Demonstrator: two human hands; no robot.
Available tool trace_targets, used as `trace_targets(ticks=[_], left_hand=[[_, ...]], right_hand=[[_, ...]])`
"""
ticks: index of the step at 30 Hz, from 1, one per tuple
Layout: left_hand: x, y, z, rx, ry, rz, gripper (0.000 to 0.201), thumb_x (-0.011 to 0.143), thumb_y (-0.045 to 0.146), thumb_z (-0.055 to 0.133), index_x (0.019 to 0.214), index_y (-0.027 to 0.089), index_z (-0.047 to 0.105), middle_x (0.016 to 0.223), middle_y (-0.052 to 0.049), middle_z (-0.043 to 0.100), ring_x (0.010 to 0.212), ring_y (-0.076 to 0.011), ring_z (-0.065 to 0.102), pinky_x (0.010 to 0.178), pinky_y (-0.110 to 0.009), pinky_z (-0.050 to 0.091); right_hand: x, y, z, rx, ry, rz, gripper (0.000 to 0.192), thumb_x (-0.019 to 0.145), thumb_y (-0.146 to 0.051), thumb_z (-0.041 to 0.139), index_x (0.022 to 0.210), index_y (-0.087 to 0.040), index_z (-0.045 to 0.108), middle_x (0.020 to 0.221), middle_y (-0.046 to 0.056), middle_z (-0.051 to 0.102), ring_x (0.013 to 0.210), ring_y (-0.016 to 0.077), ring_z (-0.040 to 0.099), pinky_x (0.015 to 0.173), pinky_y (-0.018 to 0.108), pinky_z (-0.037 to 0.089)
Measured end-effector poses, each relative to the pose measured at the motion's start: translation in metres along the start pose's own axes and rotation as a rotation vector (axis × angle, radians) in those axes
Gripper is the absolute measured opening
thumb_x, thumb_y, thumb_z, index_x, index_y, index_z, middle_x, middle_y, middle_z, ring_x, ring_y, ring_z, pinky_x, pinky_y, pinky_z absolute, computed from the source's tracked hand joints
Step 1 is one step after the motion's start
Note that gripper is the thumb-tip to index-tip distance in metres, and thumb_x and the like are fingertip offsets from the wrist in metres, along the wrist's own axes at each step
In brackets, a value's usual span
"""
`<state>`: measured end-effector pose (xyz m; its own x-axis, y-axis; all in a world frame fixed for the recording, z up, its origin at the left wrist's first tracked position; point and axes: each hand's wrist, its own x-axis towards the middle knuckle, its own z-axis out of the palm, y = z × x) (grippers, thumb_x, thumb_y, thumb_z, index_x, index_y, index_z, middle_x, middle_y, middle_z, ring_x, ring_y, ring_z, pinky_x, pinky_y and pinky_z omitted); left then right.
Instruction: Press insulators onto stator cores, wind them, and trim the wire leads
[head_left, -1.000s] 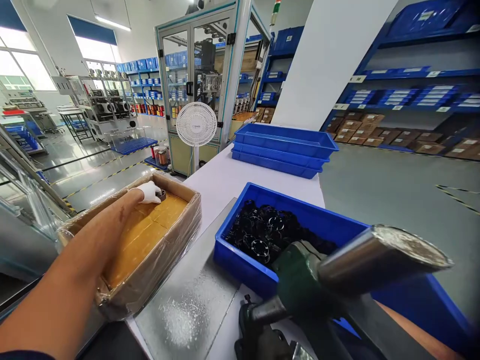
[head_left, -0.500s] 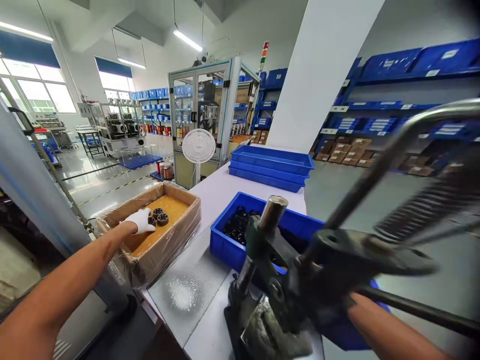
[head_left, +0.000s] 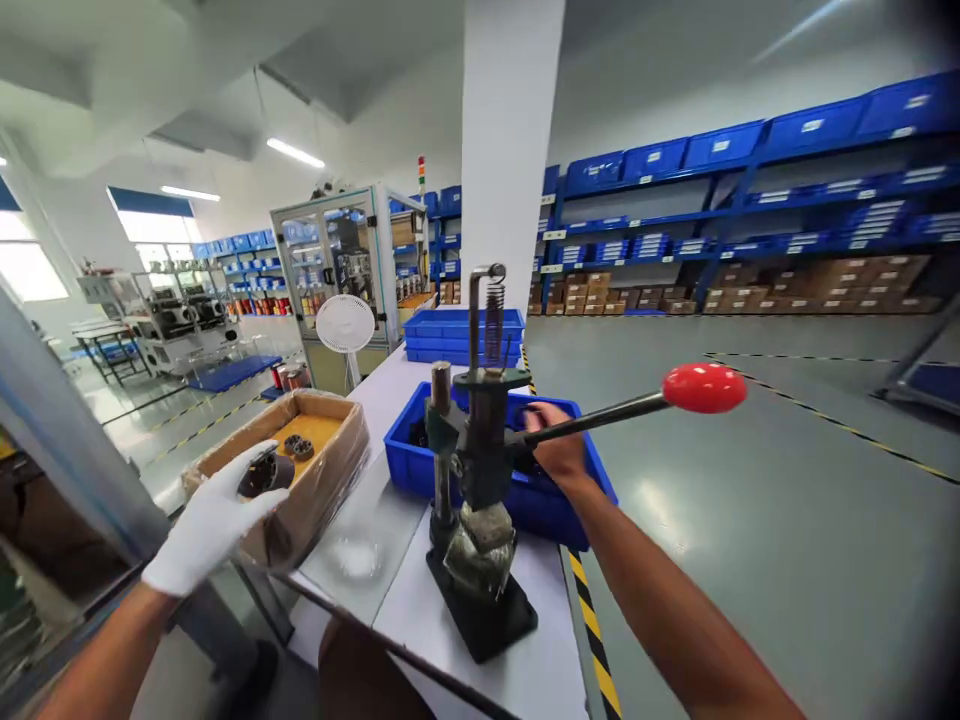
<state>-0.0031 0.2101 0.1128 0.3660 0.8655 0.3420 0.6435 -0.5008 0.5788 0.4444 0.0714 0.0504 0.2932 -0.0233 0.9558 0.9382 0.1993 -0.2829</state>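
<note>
Left of the green lever press (head_left: 480,470), the white-gloved left hand (head_left: 206,525) had lifted away from the brown cardboard box (head_left: 300,480), fingers cupping a dark round part (head_left: 264,472), while the bare right hand (head_left: 553,445) had reached into the blue plastic bin (head_left: 409,465), fingers curled, their grip unclear.

no legible text, brand, number or sign anywhere in view. white label strips on the fronts of the blue shelf bins (head_left: 810,128) and along the rack edges too small and blurred to read; likewise the small mark at the hub of the white fan (head_left: 345,323). nothing printed on the cardboard box (head_left: 300,470), the blue tray (head_left: 405,465) or the press (head_left: 480,470) on the worktop (head_left: 525,660).
</note>
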Motion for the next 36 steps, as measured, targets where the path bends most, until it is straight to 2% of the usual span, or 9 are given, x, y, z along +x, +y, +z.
trace_targets(ticks=[2, 4, 7, 10, 13, 16, 20, 26, 36], left_hand=[[-0.057, 0.000, 0.008, -0.442, 0.004, -0.092, 0.068, 0.072, 0.049, 0.076, 0.133, 0.027, 0.057, 0.136, -0.007, 0.063, 0.126, -0.0285, 0.058, 0.108, -0.038, 0.045], [-0.103, 0.006, 0.029, -0.891, -0.042, -0.209, 0.062, 0.070, 0.049, 0.078, 0.125, 0.023, 0.063, 0.129, -0.010, 0.066, 0.116, -0.0275, 0.062, 0.097, -0.035, 0.052], [-0.139, 0.027, 0.067, -1.384, -0.118, -0.333, 0.061, 0.072, 0.051, 0.077, 0.125, 0.025, 0.063, 0.116, -0.010, 0.069, 0.096, -0.0218, 0.066, 0.075, -0.029, 0.056], [-0.153, 0.050, 0.090, -1.513, -0.181, -0.370, 0.058, 0.078, 0.057, 0.070, 0.128, 0.029, 0.061, 0.104, -0.007, 0.069, 0.082, -0.0173, 0.065, 0.062, -0.025, 0.052], [-0.165, 0.063, 0.094, -1.358, -0.177, -0.287, 0.068, 0.070, 0.070, 0.070, 0.123, 0.029, 0.063, 0.107, -0.008, 0.068, 0.091, -0.0229, 0.065, 0.073, -0.034, 0.056], [-0.179, 0.062, 0.090, -1.195, -0.113, -0.224, 0.077, 0.056, 0.057, 0.087, 0.123, 0.029, 0.062, 0.117, -0.008, 0.067, 0.109, -0.0289, 0.063, 0.095, -0.041, 0.052], [-0.190, 0.055, 0.084, -1.091, -0.043, -0.231, 0.082, 0.063, 0.048, 0.087, 0.135, 0.028, 0.051, 0.126, -0.008, 0.063, 0.116, -0.0278, 0.061, 0.102, -0.039, 0.049], [-0.187, 0.052, 0.082, -1.049, -0.094, -0.231, 0.086, 0.056, 0.053, 0.089, 0.130, 0.026, 0.054, 0.123, -0.008, 0.066, 0.112, -0.0296, 0.064, 0.097, -0.038, 0.052], [-0.186, 0.043, 0.085, -0.934, -0.152, -0.224, 0.070, 0.073, 0.046, 0.079, 0.133, 0.024, 0.050, 0.132, -0.009, 0.063, 0.124, -0.0303, 0.057, 0.105, -0.039, 0.048]], right_hand=[[-0.028, -0.016, -0.025, -0.081, 0.056, 0.042, 0.024, 0.095, -0.028, 0.056, 0.092, -0.007, 0.067, 0.076, 0.007, 0.062, 0.064, 0.0137, 0.055, 0.061, 0.028, 0.047], [-0.052, -0.053, -0.049, -0.151, 0.087, 0.111, 0.017, 0.088, -0.017, 0.062, 0.101, -0.009, 0.068, 0.086, 0.010, 0.064, 0.071, 0.0176, 0.059, 0.067, 0.032, 0.049], [-0.068, -0.135, -0.063, 0.214, -0.357, -0.009, 0.025, 0.084, -0.009, 0.064, 0.107, -0.018, 0.066, 0.099, 0.010, 0.064, 0.088, 0.0203, 0.063, 0.077, 0.035, 0.053], [-0.067, -0.208, -0.044, 0.622, -0.603, -0.046, 0.034, 0.084, -0.003, 0.059, 0.114, -0.020, 0.061, 0.095, 0.008, 0.063, 0.083, 0.0154, 0.063, 0.070, 0.027, 0.056], [-0.067, -0.242, -0.022, 0.781, -0.687, -0.001, 0.028, 0.087, -0.005, 0.057, 0.110, -0.018, 0.061, 0.094, 0.008, 0.061, 0.082, 0.0135, 0.062, 0.068, 0.024, 0.055], [-0.069, -0.246, -0.019, 0.856, -0.781, -0.041, 0.032, 0.089, -0.005, 0.054, 0.118, -0.017, 0.059, 0.102, 0.011, 0.059, 0.089, 0.0141, 0.061, 0.070, 0.024, 0.056], [-0.072, -0.238, -0.025, 0.879, -0.938, -0.259, 0.050, 0.086, -0.009, 0.058, 0.135, -0.009, 0.049, 0.118, 0.018, 0.055, 0.109, 0.0218, 0.057, 0.086, 0.034, 0.057], [-0.078, -0.235, -0.022, 0.800, -0.875, -0.341, 0.049, 0.085, -0.005, 0.060, 0.133, -0.009, 0.050, 0.112, 0.016, 0.059, 0.103, 0.0232, 0.058, 0.082, 0.037, 0.055], [-0.087, -0.231, -0.020, 0.781, -0.922, -0.345, 0.046, 0.086, -0.008, 0.060, 0.131, -0.009, 0.051, 0.111, 0.016, 0.060, 0.103, 0.0232, 0.057, 0.082, 0.039, 0.053]])
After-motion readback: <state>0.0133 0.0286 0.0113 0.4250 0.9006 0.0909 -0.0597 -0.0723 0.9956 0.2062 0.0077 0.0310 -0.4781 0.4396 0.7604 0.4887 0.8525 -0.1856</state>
